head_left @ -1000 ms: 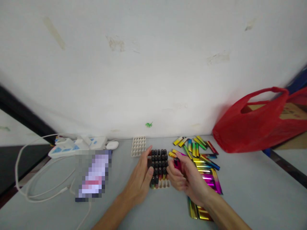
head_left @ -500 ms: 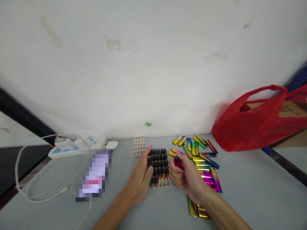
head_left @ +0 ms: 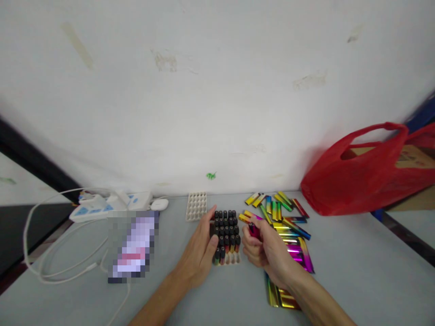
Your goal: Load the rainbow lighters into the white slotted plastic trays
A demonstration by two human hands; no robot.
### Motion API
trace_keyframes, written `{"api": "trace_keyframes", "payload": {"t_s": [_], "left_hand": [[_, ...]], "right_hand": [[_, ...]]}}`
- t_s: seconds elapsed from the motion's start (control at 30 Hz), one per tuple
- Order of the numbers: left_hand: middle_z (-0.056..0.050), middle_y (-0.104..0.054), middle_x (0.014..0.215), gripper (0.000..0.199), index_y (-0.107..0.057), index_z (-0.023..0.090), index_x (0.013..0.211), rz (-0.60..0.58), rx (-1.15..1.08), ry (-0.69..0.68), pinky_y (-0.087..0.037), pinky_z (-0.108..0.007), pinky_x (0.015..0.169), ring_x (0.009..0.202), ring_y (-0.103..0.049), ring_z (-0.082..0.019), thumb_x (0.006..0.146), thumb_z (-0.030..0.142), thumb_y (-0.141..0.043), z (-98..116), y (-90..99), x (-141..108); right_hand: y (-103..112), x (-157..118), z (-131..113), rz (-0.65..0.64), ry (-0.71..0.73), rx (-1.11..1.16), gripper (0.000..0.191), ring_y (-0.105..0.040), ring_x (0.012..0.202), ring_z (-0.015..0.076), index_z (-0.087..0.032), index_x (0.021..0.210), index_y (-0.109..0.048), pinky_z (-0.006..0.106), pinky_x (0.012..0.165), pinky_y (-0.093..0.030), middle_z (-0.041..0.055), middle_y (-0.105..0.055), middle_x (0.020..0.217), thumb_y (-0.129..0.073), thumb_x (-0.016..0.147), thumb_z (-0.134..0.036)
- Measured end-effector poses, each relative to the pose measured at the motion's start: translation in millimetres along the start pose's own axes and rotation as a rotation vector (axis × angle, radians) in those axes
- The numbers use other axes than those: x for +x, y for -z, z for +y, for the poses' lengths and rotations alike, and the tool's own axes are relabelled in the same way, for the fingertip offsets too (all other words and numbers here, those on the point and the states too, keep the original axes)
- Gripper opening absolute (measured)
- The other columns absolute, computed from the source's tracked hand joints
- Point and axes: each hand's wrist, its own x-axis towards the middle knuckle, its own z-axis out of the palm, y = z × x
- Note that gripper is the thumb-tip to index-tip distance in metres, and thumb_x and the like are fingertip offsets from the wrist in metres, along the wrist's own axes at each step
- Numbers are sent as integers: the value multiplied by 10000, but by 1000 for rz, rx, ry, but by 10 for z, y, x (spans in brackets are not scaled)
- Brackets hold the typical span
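Note:
Rows of upright black-topped tubes [head_left: 226, 228] fill most of a pale tray [head_left: 234, 258], whose near right cells show bare. My left hand [head_left: 203, 249] rests against the left side of the tubes, thumb and fingers apart along their edge. To the right of the tray, my right hand [head_left: 261, 246] is closed around a dark magenta tube [head_left: 253, 230] with a black top. Shiny coloured tubes [head_left: 277, 210] lie scattered beyond and beside my right hand, in yellow, green, blue, red and magenta. More gold ones [head_left: 288, 299] lie partly under my right forearm.
Against the wall stands a second pale tray [head_left: 196, 206] with bare cells. On the left are a power strip [head_left: 102, 207], white cables, a white charger [head_left: 159, 205] and a blurred phone [head_left: 136, 246]. A red bag [head_left: 353, 181] stands at right.
My right hand has shifted very slightly right with the magenta tube still in it. The left hand keeps its place at the tubes. The view has moved a little.

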Motion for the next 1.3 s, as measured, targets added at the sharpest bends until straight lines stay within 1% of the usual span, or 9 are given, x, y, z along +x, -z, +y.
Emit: {"api": "trace_keyframes", "payload": {"t_s": [0.13,0.27,0.47,0.7,0.83,0.93,1.03,1.13,1.3], "left_hand": [[-159,-334,1789,655,-184,234,1758,2,-5,-4,-284,-558,1349,1624,-371,-339,1179,513,-313,28,6,8],[-157,-335,1790,656,-190,239,1758,5,-8,1,-293,-561,1347,1629,-366,-342,1178,520,-316,53,11,19],[-155,-354,1783,674,-223,234,1750,12,-20,12,-288,-564,1349,1617,-383,-364,1165,548,-340,35,7,15],[-167,-351,1775,666,-187,228,1752,-2,-10,-1,-287,-568,1343,1610,-386,-354,1173,528,-320,48,13,14],[-156,-341,1782,654,-186,241,1751,-2,0,-11,-277,-555,1350,1622,-367,-346,1176,526,-315,40,6,13],[-164,-348,1775,657,-188,233,1749,-5,4,-7,-279,-558,1348,1616,-376,-345,1176,525,-320,39,5,15],[-171,-358,1769,664,-191,227,1750,-5,6,-3,-282,-567,1344,1604,-392,-352,1174,527,-325,46,8,17],[-164,-370,1765,668,-199,237,1751,-2,-1,0,-295,-564,1338,1598,-404,-356,1170,539,-329,51,12,16],[-150,-356,1779,675,-213,246,1752,3,-20,5,-286,-555,1347,1612,-388,-361,1165,551,-343,47,12,11]], "right_hand": [[-21,-14,43,-5,26,-44,581,-114,439,75,-263,622,-373,252,424,-84,-121,-221,510,-585,949,-694],[-23,-14,93,-22,15,-50,578,-121,445,80,-265,634,-371,259,433,-86,-123,-222,506,-559,965,-699],[-4,-4,132,-17,17,-43,566,-120,448,82,-266,637,-370,264,435,-81,-121,-224,504,-547,974,-685],[10,-2,159,-12,5,-50,552,-123,457,88,-263,647,-369,264,440,-82,-115,-234,513,-529,985,-669],[12,-1,167,-19,6,-53,543,-133,454,89,-262,647,-370,265,440,-86,-111,-240,513,-515,991,-655],[3,-5,153,-25,-19,-51,561,-126,449,86,-263,636,-363,264,436,-83,-114,-229,508,-529,970,-681],[-13,-13,121,-30,-36,-44,609,-113,445,80,-265,625,-348,262,433,-77,-121,-210,503,-569,933,-742],[-25,-18,84,-49,-81,-24,651,-98,447,75,-266,616,-324,261,435,-65,-126,-192,502,-594,900,-786],[-32,-21,48,-73,-85,-6,669,-91,449,73,-263,609,-322,263,438,-63,-128,-180,502,-608,889,-799]]}}
